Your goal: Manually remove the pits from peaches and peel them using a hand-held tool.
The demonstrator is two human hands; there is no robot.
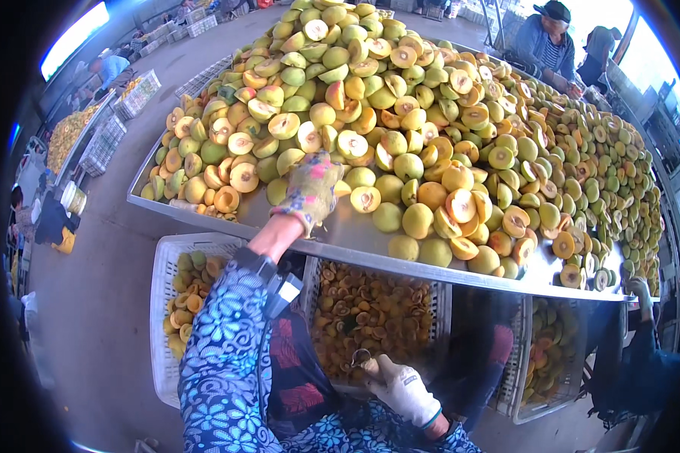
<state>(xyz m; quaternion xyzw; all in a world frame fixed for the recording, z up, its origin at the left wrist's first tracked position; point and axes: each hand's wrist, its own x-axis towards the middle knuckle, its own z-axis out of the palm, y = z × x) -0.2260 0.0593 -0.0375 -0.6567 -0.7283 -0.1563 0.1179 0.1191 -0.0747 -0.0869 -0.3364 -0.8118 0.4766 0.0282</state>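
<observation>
My left hand [310, 190], in a patterned fabric glove, reaches over the near edge of a metal table [279, 240] into a big heap of green-yellow peaches [400, 162]. Many are halved, showing orange flesh and reddish pit hollows. The glove touches the front of the heap; its fingertips are turned away, so whether they close on a peach is hidden. Lower down, my right hand [404, 390], in a white glove, is closed around a small tool with a round metal loop [360, 356]. It hovers over a crate [441, 313] of darker brownish-orange pieces.
A white crate [164, 325] of peach halves stands left of my arm, another crate [520, 362] to the right. A person's gloved hand [640, 291] is at the table's right edge. Across the heap works a person in a dark hat [544, 45]. More crates [104, 143] stand far left.
</observation>
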